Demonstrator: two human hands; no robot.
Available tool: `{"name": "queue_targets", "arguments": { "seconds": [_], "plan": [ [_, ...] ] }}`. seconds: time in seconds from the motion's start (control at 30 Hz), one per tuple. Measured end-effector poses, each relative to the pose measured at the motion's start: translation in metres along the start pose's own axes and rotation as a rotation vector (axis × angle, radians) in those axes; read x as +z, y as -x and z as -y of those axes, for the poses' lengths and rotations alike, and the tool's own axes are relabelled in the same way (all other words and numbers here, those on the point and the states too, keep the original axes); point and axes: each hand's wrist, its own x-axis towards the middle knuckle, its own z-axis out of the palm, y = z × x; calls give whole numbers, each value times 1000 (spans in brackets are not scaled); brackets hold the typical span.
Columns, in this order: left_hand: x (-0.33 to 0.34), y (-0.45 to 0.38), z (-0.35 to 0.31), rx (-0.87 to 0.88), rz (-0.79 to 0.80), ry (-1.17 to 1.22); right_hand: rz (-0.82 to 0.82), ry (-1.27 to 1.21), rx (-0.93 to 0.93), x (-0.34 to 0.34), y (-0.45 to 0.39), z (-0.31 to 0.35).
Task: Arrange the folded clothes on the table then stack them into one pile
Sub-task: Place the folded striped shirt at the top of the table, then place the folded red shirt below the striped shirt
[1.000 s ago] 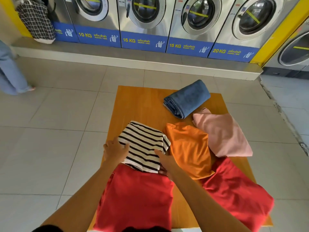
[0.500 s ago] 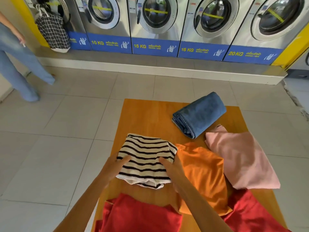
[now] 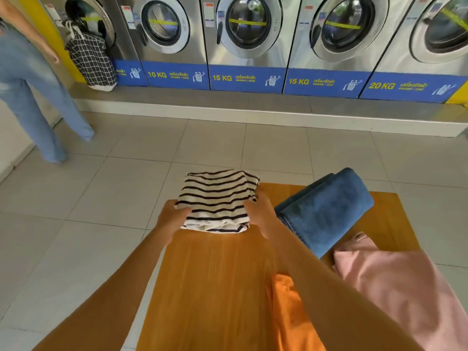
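A folded black-and-white striped shirt (image 3: 217, 198) is at the far left corner of the orange wooden table (image 3: 215, 279). My left hand (image 3: 171, 220) grips its left side and my right hand (image 3: 262, 214) grips its right side. Folded blue jeans (image 3: 326, 211) lie just right of it at the far side. A folded pink garment (image 3: 395, 287) lies at the right. A folded orange garment (image 3: 291, 315) lies near the front, partly hidden under my right forearm. The red garments are out of view.
A row of steel washing machines (image 3: 248, 34) on a raised step lines the back wall. A checked laundry bag (image 3: 91, 62) hangs at the left machine. A person in light blue trousers (image 3: 33, 97) stands at the far left on the tiled floor (image 3: 101, 198).
Both hands have carried the striped shirt away from me to the table's far left corner. The view tilted up, so the red garments dropped out of sight. The person at left stepped closer.
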Motion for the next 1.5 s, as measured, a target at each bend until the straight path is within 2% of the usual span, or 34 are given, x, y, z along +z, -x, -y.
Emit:
{"name": "queue_targets", "arguments": {
  "seconds": [0.07, 0.13, 0.27, 0.33, 0.4, 0.47, 0.57, 0.63, 0.7, 0.8, 0.87, 1.0, 1.1, 1.2, 1.27, 1.37, 1.43, 1.5],
  "plan": [
    [12, -6, 19, -23, -11, -82, 16, 94, 53, 3, -2, -25],
    [19, -4, 32, -1, -68, -108, -13, 85, 66, 3, -3, -47],
    [22, 9, 38, 0, -216, -36, -25, 36, 48, 1, -2, -57],
    [22, 25, 46, -16, -241, -13, -17, 21, 82, -1, -2, -60],
    [17, 50, 59, -12, -184, -18, -22, 56, 60, -6, 14, -61],
    [6, 79, 77, -51, -40, 11, -36, 95, 22, -9, 49, -60],
    [-16, 135, 113, -115, 163, -11, -37, 53, 82, -13, 112, -79],
    [-29, 175, 142, -104, 147, -138, 8, 16, 104, -16, 153, -103],
    [-43, 211, 168, -59, 50, -310, 62, 16, 132, -16, 193, -131],
    [-58, 257, 201, -67, 0, -485, 104, 160, 170, -17, 246, -171],
    [-65, 281, 209, -143, 62, -455, 117, 275, 167, -20, 275, -189],
    [-58, 316, 214, -177, 208, -344, 75, 478, 145, -23, 313, -208],
    [-42, 328, 217, -153, 195, -319, 126, 813, 174, -23, 321, -221],
    [-26, 333, 215, -160, 178, -255, 197, 897, 285, -18, 323, -227],
    [-17, 334, 216, -213, 187, -229, 212, 890, 260, -13, 321, -227],
    [-15, 332, 219, -245, 198, -145, 249, 792, 127, -6, 318, -217],
    [-22, 327, 221, -243, 205, -90, 168, 587, 69, 1, 318, -213],
    [-32, 322, 225, -245, 201, -49, 41, 358, 116, 8, 323, -210]
  ]
}}
